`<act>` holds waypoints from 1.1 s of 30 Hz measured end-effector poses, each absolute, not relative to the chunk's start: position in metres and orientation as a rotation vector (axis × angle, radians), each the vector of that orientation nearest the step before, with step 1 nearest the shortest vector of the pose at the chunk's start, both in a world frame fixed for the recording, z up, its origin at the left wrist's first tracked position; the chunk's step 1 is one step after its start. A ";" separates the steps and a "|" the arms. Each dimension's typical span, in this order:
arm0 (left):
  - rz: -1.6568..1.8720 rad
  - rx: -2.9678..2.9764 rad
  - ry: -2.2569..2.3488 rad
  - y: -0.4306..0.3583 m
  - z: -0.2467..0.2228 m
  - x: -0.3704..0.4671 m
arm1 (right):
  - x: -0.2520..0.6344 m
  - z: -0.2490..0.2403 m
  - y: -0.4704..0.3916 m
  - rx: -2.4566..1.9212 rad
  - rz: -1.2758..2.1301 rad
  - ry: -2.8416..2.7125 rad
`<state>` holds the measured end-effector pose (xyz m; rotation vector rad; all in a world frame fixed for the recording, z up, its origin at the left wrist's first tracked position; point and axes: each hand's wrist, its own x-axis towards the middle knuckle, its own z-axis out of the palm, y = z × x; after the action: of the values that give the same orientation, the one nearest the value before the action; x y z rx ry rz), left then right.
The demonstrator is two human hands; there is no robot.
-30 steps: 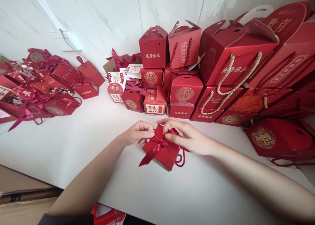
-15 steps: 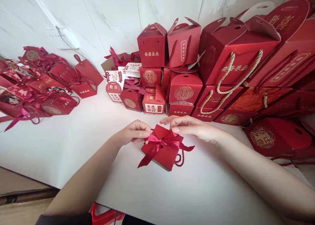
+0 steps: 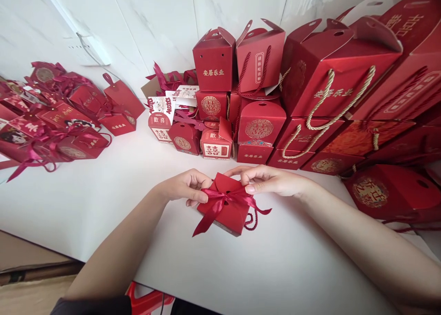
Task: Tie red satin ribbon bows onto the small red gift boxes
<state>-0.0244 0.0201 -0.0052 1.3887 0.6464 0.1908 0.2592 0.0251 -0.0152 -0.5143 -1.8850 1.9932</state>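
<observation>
A small red gift box (image 3: 231, 216) sits on the white table in front of me, with a shiny dark-red ribbon (image 3: 214, 206) tied in a bow across its top. The thumb and fingers of my left hand (image 3: 189, 187) pinch the ribbon's left loop at the box's edge. On the other side, my right hand (image 3: 267, 180) pinches the right loop between thumb and forefinger, its other fingers reaching behind the box. A twisted dark-red cord (image 3: 254, 222) sticks out from the box's right side. Both hands' far fingertips are partly hidden.
Stacked red gift boxes (image 3: 260, 126) stand behind my hands, and larger boxes with rope handles (image 3: 344, 87) rise at right. A heap of ribboned boxes (image 3: 79, 142) lies at left. The white table (image 3: 113, 204) has its front edge near me; a red plastic stool (image 3: 146, 301) is below.
My right thumb and forefinger have come down onto the right loop of the bow. My left hand has closed further on the left loop. The view has shifted slightly.
</observation>
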 end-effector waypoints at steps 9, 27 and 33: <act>0.171 1.342 0.625 0.025 -0.016 -0.027 | 0.258 -0.017 0.026 -0.483 1.992 -1.886; 0.569 1.651 0.969 0.008 0.009 -0.013 | 0.268 0.005 0.024 -0.833 1.457 -1.867; 0.719 1.961 1.046 -0.002 0.009 -0.001 | 0.289 0.012 0.027 -1.017 1.661 -2.269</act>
<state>-0.0005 -0.0017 0.0087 1.9614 1.0456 0.7189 0.2886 0.0265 0.0120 -1.0168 -2.2692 1.6607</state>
